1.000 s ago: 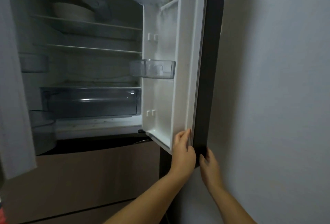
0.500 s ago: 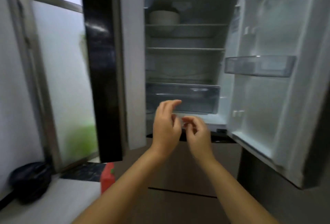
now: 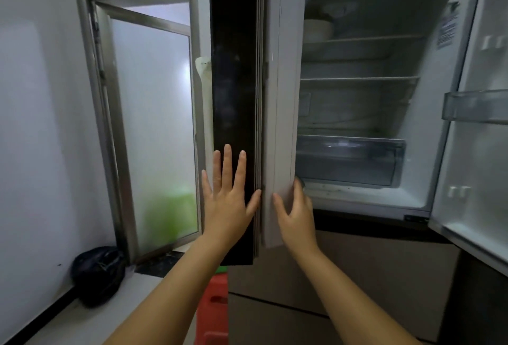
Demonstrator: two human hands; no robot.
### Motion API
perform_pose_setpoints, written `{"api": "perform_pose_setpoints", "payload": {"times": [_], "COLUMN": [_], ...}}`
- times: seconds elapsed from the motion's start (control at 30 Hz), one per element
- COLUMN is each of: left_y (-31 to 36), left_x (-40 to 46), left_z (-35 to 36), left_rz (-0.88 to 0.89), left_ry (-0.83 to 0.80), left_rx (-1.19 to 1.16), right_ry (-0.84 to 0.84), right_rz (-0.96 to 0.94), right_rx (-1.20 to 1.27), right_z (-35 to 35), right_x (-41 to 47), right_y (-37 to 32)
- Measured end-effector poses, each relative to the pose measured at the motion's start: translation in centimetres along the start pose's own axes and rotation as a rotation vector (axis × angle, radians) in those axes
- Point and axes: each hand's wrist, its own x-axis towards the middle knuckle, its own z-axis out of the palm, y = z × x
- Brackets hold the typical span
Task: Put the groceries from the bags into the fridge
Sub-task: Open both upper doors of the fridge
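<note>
The fridge (image 3: 357,201) stands with both upper doors swung out. My left hand (image 3: 228,193) lies flat, fingers straight and spread, on the black outer face of the left door (image 3: 233,69). My right hand (image 3: 295,207) grips that door's white inner edge near its bottom, thumb on the near side and fingers curled behind it. Inside are glass shelves (image 3: 357,79), a pale bowl (image 3: 316,31) on the top shelf and a clear drawer (image 3: 349,160). A dark bag (image 3: 96,276) sits on the floor by the left wall. Neither hand holds groceries.
The right door (image 3: 472,179) juts out at the right with a clear bin (image 3: 475,108). A frosted window (image 3: 154,124) stands ajar behind the left door. A red plastic object (image 3: 214,309) sits low beside the brown lower drawers (image 3: 343,276).
Both hands left the lower edge of the right door, crossed in front of the fridge and now rest on the left door. My view has swung left.
</note>
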Motion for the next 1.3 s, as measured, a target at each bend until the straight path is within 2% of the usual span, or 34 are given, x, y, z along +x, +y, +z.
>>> {"api": "perform_pose_setpoints", "payload": {"times": [0.13, 0.2, 0.33, 0.4, 0.47, 0.67, 0.83, 0.93, 1.07, 1.3], "left_y": [-2.6, -4.0, -5.6, -6.2, -7.2, -13.4, -16.2, -17.2, -17.5, -17.1], "left_x": [-0.8, -1.1, -0.8, -0.5, -0.6, 1.0, 1.6, 1.3, 1.0, 0.9], "left_z": [-0.6, -1.2, -2.7, -3.1, -3.0, -2.6, -2.8, -2.9, -3.1, -4.7], "left_rz": [-0.048, -0.119, -0.337, -0.369, -0.356, -0.443, -0.528, -0.531, -0.517, -0.533], "left_ry": [-0.001, -0.002, 0.062, 0.08, 0.059, 0.01, -0.074, -0.134, -0.172, -0.262], "left_rx": [-0.075, -0.164, -0.352, -0.419, -0.418, -0.529, -0.569, -0.573, -0.584, -0.548], "right_ry": [0.031, 0.022, -0.132, -0.161, -0.196, -0.393, -0.472, -0.465, -0.449, -0.581], "right_rz": [-0.084, -0.251, -0.534, -0.682, -0.745, -0.705, -0.656, -0.605, -0.595, -0.553], "right_rx": [-0.207, -0.299, -0.429, -0.475, -0.529, -0.621, -0.664, -0.671, -0.72, -0.738], "right_z": [1.7, 2.7, 5.1, 6.1, 7.1, 12.0, 16.3, 18.1, 18.2, 16.7], "right_x": [-0.5, -0.7, 0.7, 2.1, 3.2, 4.0, 4.6, 4.6, 4.6, 4.6], "right_y": [-0.1, -0.3, -0.6, -0.9, -1.1, -3.8, -6.3, -7.1, -6.8, -7.4]}}
